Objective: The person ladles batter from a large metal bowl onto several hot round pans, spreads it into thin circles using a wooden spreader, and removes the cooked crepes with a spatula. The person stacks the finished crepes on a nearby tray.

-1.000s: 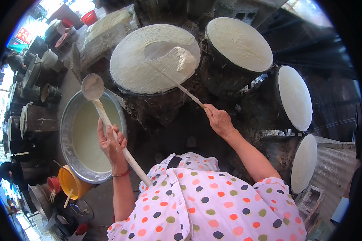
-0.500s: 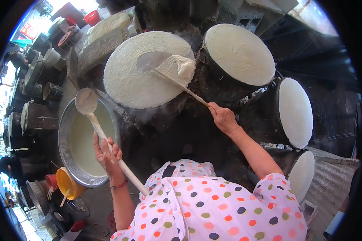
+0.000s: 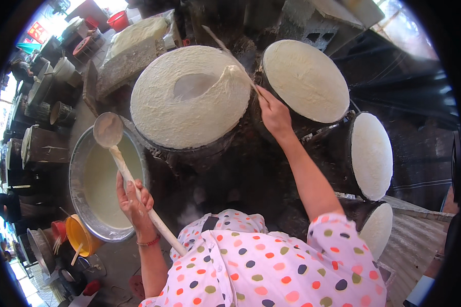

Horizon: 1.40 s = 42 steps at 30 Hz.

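My left hand (image 3: 136,207) is closed round the pale handle of a long ladle (image 3: 108,130). The ladle's round bowl hangs over the far rim of a metal basin (image 3: 77,204) that holds cream-coloured liquid. My right hand (image 3: 275,113) grips a thin wooden stick (image 3: 218,41), which slants up and left across the right edge of a large round griddle. A pale, wrinkled batter layer (image 3: 184,120) covers this griddle, with a smoother greyish patch in its middle. Next to the stick, a fold of batter (image 3: 231,78) stands raised.
To the right stand more round griddles with pale layers: a far one (image 3: 307,79), a middle one (image 3: 372,156) and a near one (image 3: 377,230). A yellow bucket (image 3: 82,233) sits beside the basin. Behind left are a pale slab (image 3: 138,35) and a red bucket (image 3: 119,20).
My right hand has moved up and slightly left, and the stick has swung from over the griddle's middle to its right edge. The raised fold has shifted. My left hand still holds the ladle.
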Motion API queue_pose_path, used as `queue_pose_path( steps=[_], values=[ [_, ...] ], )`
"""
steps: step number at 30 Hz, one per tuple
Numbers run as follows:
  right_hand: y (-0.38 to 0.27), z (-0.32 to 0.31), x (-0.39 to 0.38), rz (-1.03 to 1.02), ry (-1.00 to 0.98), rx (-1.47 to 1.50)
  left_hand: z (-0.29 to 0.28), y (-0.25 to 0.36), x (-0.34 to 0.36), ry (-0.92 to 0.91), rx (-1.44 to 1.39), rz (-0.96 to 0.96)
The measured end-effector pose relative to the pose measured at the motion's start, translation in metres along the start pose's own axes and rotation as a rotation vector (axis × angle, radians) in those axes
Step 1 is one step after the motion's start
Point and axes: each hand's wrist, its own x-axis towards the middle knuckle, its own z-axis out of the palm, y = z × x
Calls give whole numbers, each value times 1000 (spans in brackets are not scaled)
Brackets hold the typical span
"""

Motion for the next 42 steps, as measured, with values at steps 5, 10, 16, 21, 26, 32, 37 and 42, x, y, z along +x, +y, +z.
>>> queue_pose_path(
  steps=[5, 10, 16, 21, 26, 32, 37, 42],
  values=[
    [-13, 47, -76, 156, -76, -57, 15, 0, 21, -87, -72, -22],
    [-27, 35, -89, 205, 101, 75, 25, 6, 35, -177, -112, -28],
    [-32, 74, -96, 229, 45, 135, 23, 7, 47, -232, -137, -52],
    [-83, 77, -111, 247, -202, -119, 14, 9, 53, -245, -145, -41],
    [-21, 55, -106, 185, 192, -92, 3, 17, 55, -220, -146, -37],
    [-89, 95, -114, 238, -184, -97, -4, 16, 59, -198, -153, -34],
    [-45, 85, -102, 40, 109, 13, -6, 25, 60, -217, -144, -40],
    [-27, 67, -38, 286, -149, 102, 26, 31, 86, -318, -104, -39]
  ],
)
